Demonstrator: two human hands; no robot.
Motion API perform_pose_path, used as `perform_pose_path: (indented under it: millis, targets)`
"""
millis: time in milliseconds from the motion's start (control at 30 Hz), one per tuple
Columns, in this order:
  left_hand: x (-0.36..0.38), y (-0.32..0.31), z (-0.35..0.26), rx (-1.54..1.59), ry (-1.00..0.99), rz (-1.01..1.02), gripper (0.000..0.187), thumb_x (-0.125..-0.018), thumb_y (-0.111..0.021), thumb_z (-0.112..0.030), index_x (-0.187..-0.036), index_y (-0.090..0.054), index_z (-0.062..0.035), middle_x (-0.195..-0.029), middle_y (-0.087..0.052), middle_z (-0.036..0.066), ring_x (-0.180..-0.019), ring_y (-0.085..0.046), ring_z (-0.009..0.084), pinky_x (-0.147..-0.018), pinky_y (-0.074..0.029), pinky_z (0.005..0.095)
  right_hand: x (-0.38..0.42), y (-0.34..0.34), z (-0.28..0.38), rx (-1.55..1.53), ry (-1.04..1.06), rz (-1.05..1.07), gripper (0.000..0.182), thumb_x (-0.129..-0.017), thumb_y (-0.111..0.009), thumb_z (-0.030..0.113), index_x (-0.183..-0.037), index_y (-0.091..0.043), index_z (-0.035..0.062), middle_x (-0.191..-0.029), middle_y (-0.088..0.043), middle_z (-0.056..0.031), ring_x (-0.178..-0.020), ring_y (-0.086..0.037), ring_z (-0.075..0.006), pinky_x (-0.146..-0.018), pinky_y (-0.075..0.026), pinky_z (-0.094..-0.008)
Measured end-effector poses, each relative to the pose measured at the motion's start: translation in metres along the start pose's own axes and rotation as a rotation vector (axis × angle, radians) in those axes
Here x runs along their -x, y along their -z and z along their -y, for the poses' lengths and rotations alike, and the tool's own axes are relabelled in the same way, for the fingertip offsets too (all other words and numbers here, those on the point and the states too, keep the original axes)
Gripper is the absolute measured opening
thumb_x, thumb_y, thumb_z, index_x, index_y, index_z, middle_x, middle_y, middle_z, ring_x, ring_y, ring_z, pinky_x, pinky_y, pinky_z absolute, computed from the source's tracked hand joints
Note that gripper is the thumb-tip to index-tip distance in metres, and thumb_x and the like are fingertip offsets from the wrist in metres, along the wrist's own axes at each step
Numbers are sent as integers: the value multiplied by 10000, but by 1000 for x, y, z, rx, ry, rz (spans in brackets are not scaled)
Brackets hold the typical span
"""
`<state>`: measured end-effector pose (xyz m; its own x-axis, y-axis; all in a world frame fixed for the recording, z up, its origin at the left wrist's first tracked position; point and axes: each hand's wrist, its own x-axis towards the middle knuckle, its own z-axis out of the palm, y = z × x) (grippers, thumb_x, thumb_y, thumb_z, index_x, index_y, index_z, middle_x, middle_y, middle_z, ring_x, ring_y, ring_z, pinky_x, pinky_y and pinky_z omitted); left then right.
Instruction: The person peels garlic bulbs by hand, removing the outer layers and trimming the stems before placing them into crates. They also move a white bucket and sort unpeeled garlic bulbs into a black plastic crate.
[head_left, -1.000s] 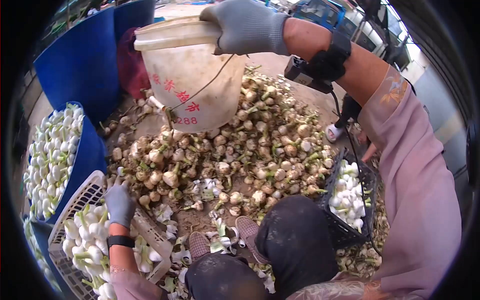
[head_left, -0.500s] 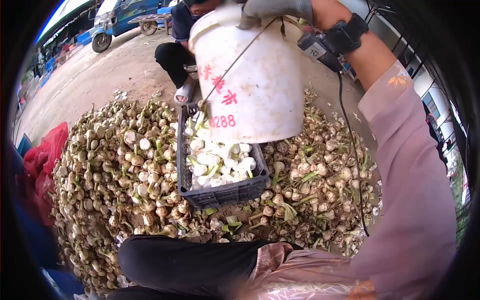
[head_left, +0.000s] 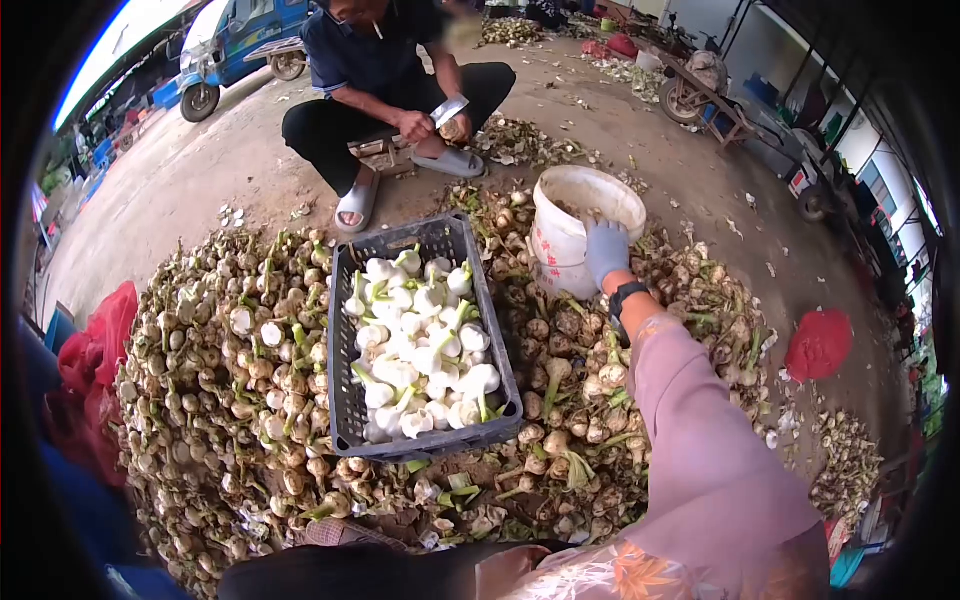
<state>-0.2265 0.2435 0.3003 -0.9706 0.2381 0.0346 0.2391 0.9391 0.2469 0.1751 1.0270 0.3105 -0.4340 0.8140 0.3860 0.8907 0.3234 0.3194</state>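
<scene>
My right hand (head_left: 607, 252), in a grey glove with a black band at the wrist, grips the near rim of a white plastic bucket (head_left: 562, 252). Its fingers reach over the edge, partly hidden inside. The bucket stands on the right-hand garlic heap, with red writing on its side. To its left, a black plastic crate (head_left: 497, 355) holds many clean white garlic bulbs (head_left: 425, 345) with short green stems. My left hand is out of sight.
Untrimmed garlic (head_left: 225, 380) is heaped left of the crate, and more garlic (head_left: 600, 370) lies right. Across from me a seated person (head_left: 385, 75) holds a knife (head_left: 449, 110) and a bulb. Red bags (head_left: 820, 345) lie at both sides.
The bucket has gone from above the crate to the heap on the right, carried by my right hand. The crate's white bulbs and the person opposite now show more fully.
</scene>
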Motion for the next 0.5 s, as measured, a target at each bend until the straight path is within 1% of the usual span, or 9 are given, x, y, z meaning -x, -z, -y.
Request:
perform_pose_path:
  millis: [67, 133, 167, 200, 267, 300, 333, 400, 500]
  targets:
    - [7, 2, -21, 50, -8, -6, 416, -813, -620, -113, -1210, -557, -8, -1165, -592, 163, -1027, -597, 283, -883, -481, 351, -1, -9, 5, 14, -58, 9, 464, -755, -577, 119, -1216, -529, 113, -1052, -607, -121, -1017, -570, -274, -948, -373, -413]
    - [10, 1, -40, 99, -20, -5, 405, -811, -619, -114, -1198, -565, -7, -1153, -598, 162, -1022, -600, 281, -881, -481, 350, -8, -21, 0, 91, 49, -265, 385, -854, -481, 137, -1235, -537, 161, -1041, -615, -116, -989, -583, -285, -946, -362, -431]
    - [12, 2, -45, 125, -20, -7, 400, -811, -619, -114, -1192, -570, -7, -1147, -601, 161, -1020, -601, 280, -880, -482, 349, -13, -5, 2, 70, 60, -127, 443, -855, -481, 140, -1298, -503, 158, -1099, -608, -125, -1019, -581, -285, -945, -373, -443]
    - [16, 3, -47, 157, -19, -16, 394, -810, -619, -114, -1186, -574, -6, -1140, -604, 160, -1018, -603, 279, -879, -482, 348, -21, 1, -1, 66, 67, -132, 443, -855, -481, 140, -1298, -503, 158, -1099, -608, -125, -1019, -581, -285, -945, -373, -443]
    - [27, 11, -41, 229, -9, -34, 383, -809, -618, -115, -1174, -582, -6, -1128, -610, 159, -1013, -606, 278, -877, -483, 347, -38, 10, 11, 191, 48, 146, 431, -843, -506, 177, -1273, -514, 147, -1123, -609, -118, -1051, -580, -280, -919, -408, -466]
    - [49, 19, -28, 245, 26, -45, 378, -808, -618, -115, -1168, -586, -6, -1122, -613, 158, -1010, -607, 277, -877, -483, 347, -47, 17, 12, 144, 19, 281, 407, -834, -529, 218, -1234, -529, 140, -1126, -611, -109, -1072, -580, -269, -880, -445, -481]
    - [65, 29, -17, 272, 50, -78, 373, -807, -618, -115, -1162, -590, -5, -1116, -616, 157, -1008, -609, 276, -876, -483, 346, -51, 14, 13, 128, 3, 260, 398, -821, -582, 251, -1197, -534, 126, -1145, -602, -114, -1078, -581, -270, -858, -466, -481]
    - [80, 43, 1, 370, 56, -133, 363, -806, -617, -116, -1150, -598, -5, -1104, -622, 156, -1003, -612, 274, -874, -484, 345, -52, 21, 19, 122, -13, 318, 502, -792, -666, 254, -1242, -498, 105, -1183, -571, -125, -1076, -573, -299, -850, -483, -461]
    - [78, 36, 14, 518, 48, -128, 348, -804, -616, -117, -1132, -611, -4, -1086, -631, 153, -996, -616, 272, -871, -485, 343, -57, 44, 56, 118, 166, 118, 617, -780, -673, 200, -1343, -430, 132, -1227, -524, -155, -1066, -562, -339, -818, -506, -445]
